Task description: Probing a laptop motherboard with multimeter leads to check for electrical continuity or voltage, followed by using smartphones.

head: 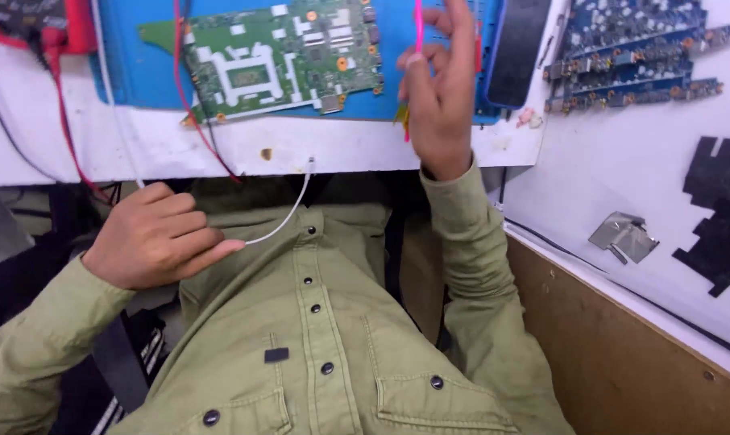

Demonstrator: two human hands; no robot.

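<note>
Head view: right hand [439,97] pinching pink tool [418,48]

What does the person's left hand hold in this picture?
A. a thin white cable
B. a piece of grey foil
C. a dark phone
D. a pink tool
A: the left hand, curled in front of the olive shirt, grips a thin white cable that runs up to the table edge, while the pink tool is in the right hand.
</note>
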